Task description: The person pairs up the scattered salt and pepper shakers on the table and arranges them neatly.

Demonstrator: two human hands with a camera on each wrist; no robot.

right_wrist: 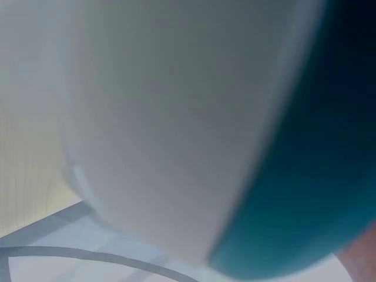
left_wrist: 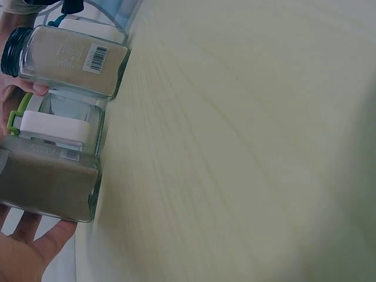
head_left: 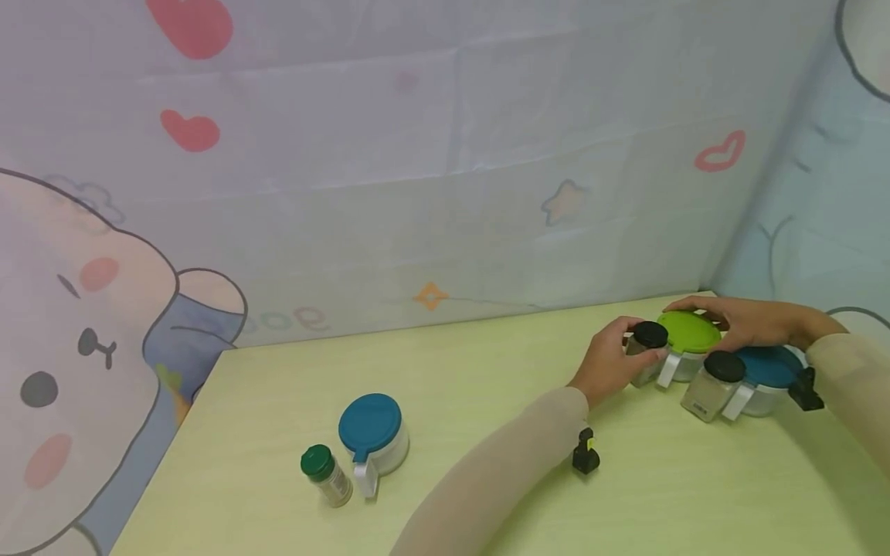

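Note:
At the right end of the table my left hand [head_left: 605,361] grips a square glass spice jar with a black lid [head_left: 650,335]. In the left wrist view its fingers lie along the side of that jar [left_wrist: 47,182], which holds brownish powder. Directly beside it is a white-handled canister with a green lid [head_left: 690,333], and my right hand [head_left: 751,323] holds this canister around the lid. A second black-lidded spice jar [head_left: 709,395] and a blue-lidded canister [head_left: 770,369] stand in front, below my right hand. The blue-lidded canister [right_wrist: 176,129] fills the right wrist view, blurred.
Farther left on the table [head_left: 487,386] stand another blue-lidded canister [head_left: 371,425] and a green-capped seasoning bottle [head_left: 327,475]. A printed cloth [head_left: 431,154] hangs behind the back edge. Small black devices are strapped at both wrists.

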